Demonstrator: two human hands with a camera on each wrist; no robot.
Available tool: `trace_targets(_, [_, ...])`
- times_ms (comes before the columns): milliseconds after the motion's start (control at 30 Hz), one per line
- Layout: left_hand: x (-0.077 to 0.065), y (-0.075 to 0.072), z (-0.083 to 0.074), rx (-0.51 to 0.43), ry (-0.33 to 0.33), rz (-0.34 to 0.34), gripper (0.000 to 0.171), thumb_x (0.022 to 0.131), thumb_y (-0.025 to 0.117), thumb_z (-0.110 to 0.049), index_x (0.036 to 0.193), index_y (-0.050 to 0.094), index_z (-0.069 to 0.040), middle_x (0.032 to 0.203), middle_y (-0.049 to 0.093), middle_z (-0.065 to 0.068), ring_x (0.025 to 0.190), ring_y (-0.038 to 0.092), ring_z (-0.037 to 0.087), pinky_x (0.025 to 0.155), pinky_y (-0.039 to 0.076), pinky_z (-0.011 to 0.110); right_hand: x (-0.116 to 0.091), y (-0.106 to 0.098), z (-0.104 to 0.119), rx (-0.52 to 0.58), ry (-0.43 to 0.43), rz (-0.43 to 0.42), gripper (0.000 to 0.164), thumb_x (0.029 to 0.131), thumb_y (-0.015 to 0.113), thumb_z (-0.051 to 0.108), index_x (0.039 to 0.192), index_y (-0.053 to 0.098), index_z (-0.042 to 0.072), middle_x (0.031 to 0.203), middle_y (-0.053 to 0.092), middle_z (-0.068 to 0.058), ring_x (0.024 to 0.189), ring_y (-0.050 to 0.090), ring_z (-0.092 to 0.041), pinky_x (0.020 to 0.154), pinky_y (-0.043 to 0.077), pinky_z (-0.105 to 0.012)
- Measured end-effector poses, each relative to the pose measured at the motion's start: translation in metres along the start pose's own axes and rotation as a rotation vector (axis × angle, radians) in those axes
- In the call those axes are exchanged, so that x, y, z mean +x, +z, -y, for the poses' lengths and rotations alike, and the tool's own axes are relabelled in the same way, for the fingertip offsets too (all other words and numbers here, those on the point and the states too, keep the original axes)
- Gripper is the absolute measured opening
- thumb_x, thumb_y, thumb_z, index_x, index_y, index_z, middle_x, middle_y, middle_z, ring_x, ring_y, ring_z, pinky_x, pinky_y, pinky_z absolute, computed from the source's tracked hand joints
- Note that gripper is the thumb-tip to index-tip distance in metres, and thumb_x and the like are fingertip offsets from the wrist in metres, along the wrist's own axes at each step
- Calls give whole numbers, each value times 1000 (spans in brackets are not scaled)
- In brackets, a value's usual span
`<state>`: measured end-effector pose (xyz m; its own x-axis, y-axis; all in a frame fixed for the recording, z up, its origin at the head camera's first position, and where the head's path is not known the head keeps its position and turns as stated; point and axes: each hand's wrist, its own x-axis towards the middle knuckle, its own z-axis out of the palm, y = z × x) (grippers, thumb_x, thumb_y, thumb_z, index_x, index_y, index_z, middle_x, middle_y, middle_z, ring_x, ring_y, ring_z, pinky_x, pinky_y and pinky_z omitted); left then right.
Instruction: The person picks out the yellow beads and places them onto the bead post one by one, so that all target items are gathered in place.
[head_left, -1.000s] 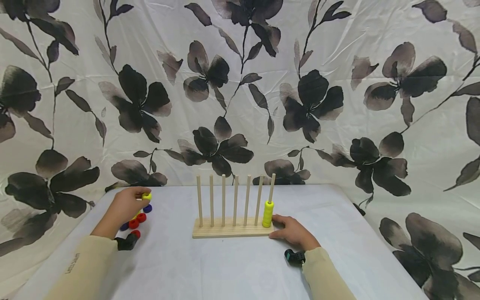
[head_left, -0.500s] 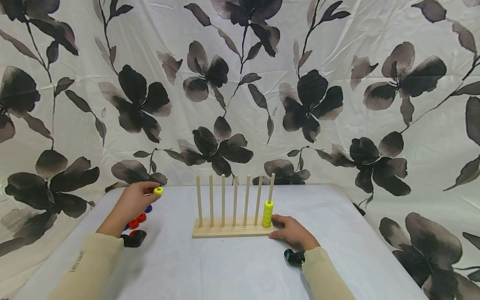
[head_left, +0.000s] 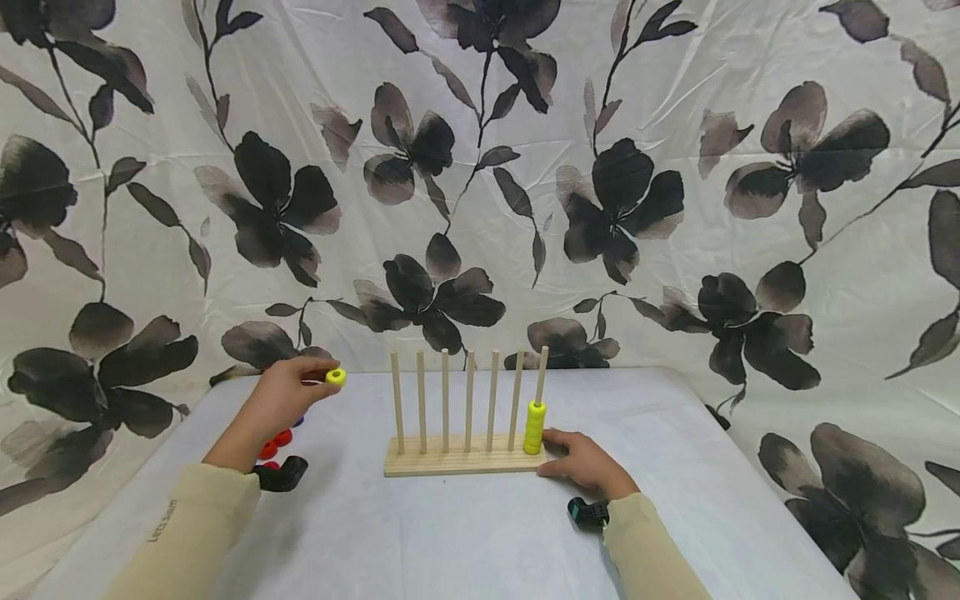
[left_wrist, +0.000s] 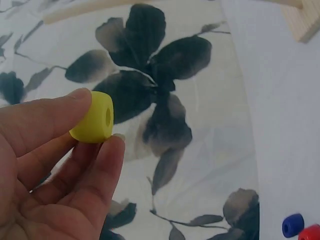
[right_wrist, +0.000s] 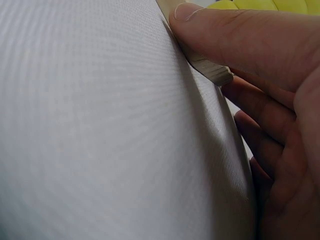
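Observation:
My left hand (head_left: pixel 288 400) pinches a yellow bead (head_left: pixel 336 377) above the far left of the table. In the left wrist view, thumb and fingertips hold that bead (left_wrist: pixel 95 117) with its hole facing right. A wooden peg stand (head_left: pixel 465 467) with several upright rods stands at the table's middle. On its rightmost rod sits a stack of yellow beads (head_left: pixel 534 429); the other rods are bare. My right hand (head_left: pixel 588 462) grips the right end of the stand's base. Its thumb lies along the front edge of the wood (right_wrist: pixel 215 72), with the fingers behind.
Red beads (head_left: pixel 282 437) and a blue bead (left_wrist: pixel 293 225) lie on the table at left, partly hidden behind my left arm. A white cloth (head_left: pixel 450 542) covers the table. Behind it hangs a floral curtain (head_left: pixel 525 233). Each wrist wears a black camera strap (head_left: pixel 588 514).
My left hand has lifted the yellow bead away from the loose beads and carried it right, toward the stand. My right hand stays at the base.

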<state>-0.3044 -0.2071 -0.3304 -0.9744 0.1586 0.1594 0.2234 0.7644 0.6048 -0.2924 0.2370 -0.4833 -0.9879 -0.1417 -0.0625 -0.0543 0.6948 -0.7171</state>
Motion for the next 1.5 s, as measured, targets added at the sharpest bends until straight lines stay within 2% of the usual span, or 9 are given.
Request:
trace_targets(167, [1,1,-10,-15,35,-1,48,92,67,-20,135,55,-5,126,61,21,114,61,37,92,54,51,0,0,-1,3,2,4,70,76,81,35,139,54,20,150,45,-8,142,35,-35,115,28,-58])
trace_targets(600, [5,-4,-42,-56,34,13,46,93,66,-19,135,55,-5,125,62,20,112,61,34,96,52,49,1,-1,-1,-1,-3,0,69,76,81,35,138,55,20,150,45,-9,142,35,-35,115,28,-57])
trace_targets(967, [8,-10,-66,-74,79,43,47,93,65,-24,135,55,-7,126,63,16,114,62,31,98,51,50,1,-1,-2,-4,3,10,70,76,81,37,139,54,21,150,45,-8,142,35,-36,114,28,-59])
trace_targets(1267, [10,-9,-89,-113,113,58,47,93,65,-22,136,54,-5,127,62,15,114,61,30,97,52,47,3,-3,-1,-13,17,9,72,75,81,38,140,54,21,151,44,-8,142,35,-36,114,28,-59])
trace_targets(1500, [15,-5,-97,-149,110,85,45,92,66,-20,134,56,-5,129,61,14,118,60,30,99,51,46,4,-1,-2,-10,19,15,72,75,81,37,140,54,21,151,44,-7,142,35,-35,114,28,-59])
